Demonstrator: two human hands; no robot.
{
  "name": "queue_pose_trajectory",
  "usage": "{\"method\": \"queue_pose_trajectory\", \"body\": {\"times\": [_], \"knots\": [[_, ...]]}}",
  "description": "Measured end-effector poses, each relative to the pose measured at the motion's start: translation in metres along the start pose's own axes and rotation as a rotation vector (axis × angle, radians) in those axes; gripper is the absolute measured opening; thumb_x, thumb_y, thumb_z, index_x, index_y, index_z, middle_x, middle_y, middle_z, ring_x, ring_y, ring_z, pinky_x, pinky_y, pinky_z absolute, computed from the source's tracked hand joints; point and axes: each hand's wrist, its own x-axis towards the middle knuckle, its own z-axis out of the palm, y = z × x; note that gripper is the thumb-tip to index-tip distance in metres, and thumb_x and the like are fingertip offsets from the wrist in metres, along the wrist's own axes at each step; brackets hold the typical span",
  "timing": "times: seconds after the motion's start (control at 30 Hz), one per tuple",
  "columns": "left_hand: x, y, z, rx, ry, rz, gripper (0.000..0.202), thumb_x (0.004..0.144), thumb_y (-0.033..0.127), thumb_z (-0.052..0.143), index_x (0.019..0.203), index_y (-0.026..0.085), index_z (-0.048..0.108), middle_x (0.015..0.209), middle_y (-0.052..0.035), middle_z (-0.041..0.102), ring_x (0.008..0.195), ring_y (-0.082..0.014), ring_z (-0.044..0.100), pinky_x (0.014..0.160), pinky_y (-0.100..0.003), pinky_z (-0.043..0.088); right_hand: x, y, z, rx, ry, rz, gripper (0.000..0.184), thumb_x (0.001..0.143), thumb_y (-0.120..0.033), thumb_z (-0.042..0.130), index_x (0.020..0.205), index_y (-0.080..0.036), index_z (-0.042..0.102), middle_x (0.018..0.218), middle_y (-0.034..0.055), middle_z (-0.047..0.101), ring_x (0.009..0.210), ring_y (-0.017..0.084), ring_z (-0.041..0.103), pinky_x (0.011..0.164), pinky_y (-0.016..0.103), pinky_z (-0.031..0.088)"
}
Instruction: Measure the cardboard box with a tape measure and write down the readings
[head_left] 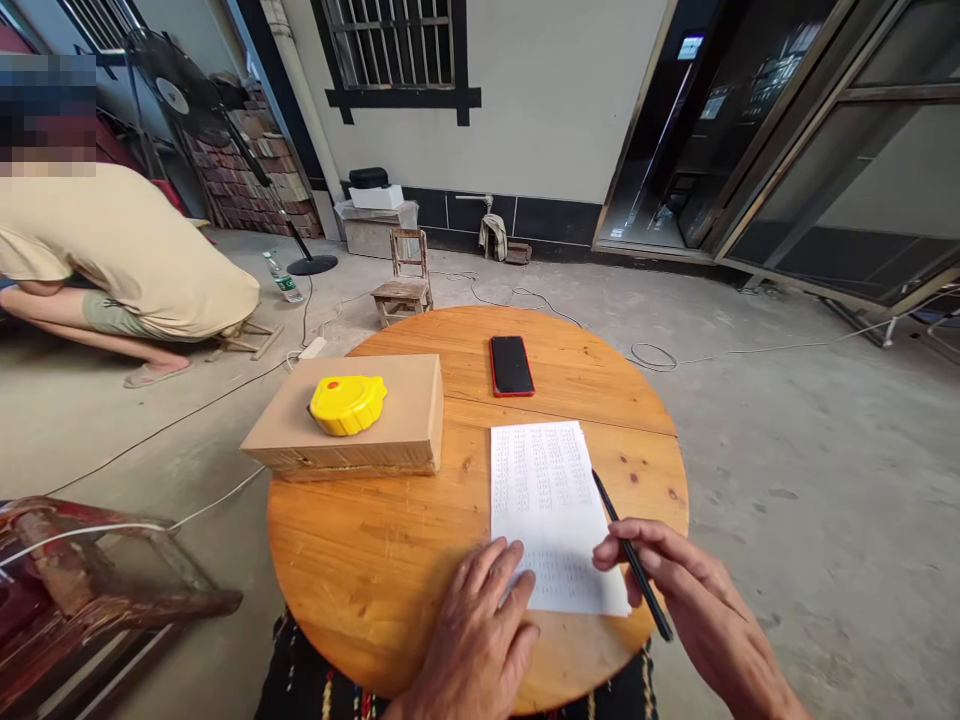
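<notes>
So my right hand (pixel 688 590) has the pen (pixel 640 573) pinched at a slant, wrist angled in; paper (pixel 546 490) sits just left of that grip, left hand (pixel 480 625) palm-down, fingers on its near corner.

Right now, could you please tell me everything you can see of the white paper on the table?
The white paper is rectangular, with columns of dark characters too small to read and a blank band below the upper block. It lies flat on the round wooden table. The left hand rests its fingers on the lower left edge; the right hand, holding a black pen, is over the lower right edge, contact unclear.
</notes>
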Motion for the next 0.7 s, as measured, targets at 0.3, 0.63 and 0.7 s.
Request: {"method": "queue_pose_trajectory", "body": {"times": [0.3,0.63,0.7], "knots": [[0.008,0.005,-0.004,-0.072,0.018,-0.064,0.034,0.083,0.011,0.059,0.116,0.017,0.062,0.124,-0.0082,0.069,0.116,-0.0306,0.061,0.096,-0.053,0.055,-0.011,-0.035,0.028,-0.267,0.199,-0.367,0.015,0.100,-0.032,0.054,0.103,-0.028,0.069,0.069,-0.0007,0.064,0.065,0.015,0.062,0.061,0.023,0.052],[0.019,-0.004,0.010,0.038,0.149,-0.057,0.035,0.085,0.000,0.043,0.108,0.015,0.066,0.112,-0.0103,0.072,0.090,-0.0261,0.068,0.078,-0.043,0.061,0.025,-0.012,0.050,-0.384,0.143,-0.307,0.014,0.098,-0.034,0.059,0.097,-0.025,0.070,0.069,-0.0023,0.071,0.057,0.012,0.064,0.056,0.020,0.053],[0.020,-0.006,0.011,0.040,0.140,-0.058,0.034,0.085,0.000,0.043,0.106,0.015,0.066,0.109,-0.0097,0.073,0.086,-0.0246,0.068,0.075,-0.040,0.061,0.029,-0.008,0.052,-0.397,0.087,-0.277,0.020,0.099,-0.036,0.054,0.109,-0.026,0.068,0.078,-0.0007,0.075,0.062,0.013,0.067,0.060,0.022,0.055]]}}
